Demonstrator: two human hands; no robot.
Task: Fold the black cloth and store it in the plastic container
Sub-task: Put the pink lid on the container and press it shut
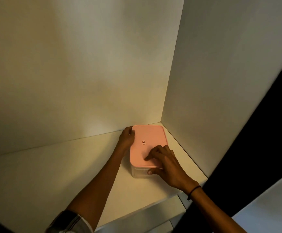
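Observation:
A clear plastic container with a pink lid stands on a white shelf, close to the back right corner. The lid is on. My left hand grips the container's far left edge, fingers curled around the lid's rim. My right hand holds the near right corner, fingertips resting on the lid and thumb pressed against the clear front wall. No black cloth is in view; I cannot see what is inside the container.
The white shelf runs left from the container. A back wall and a right side wall close the corner. A dark door panel stands at the right.

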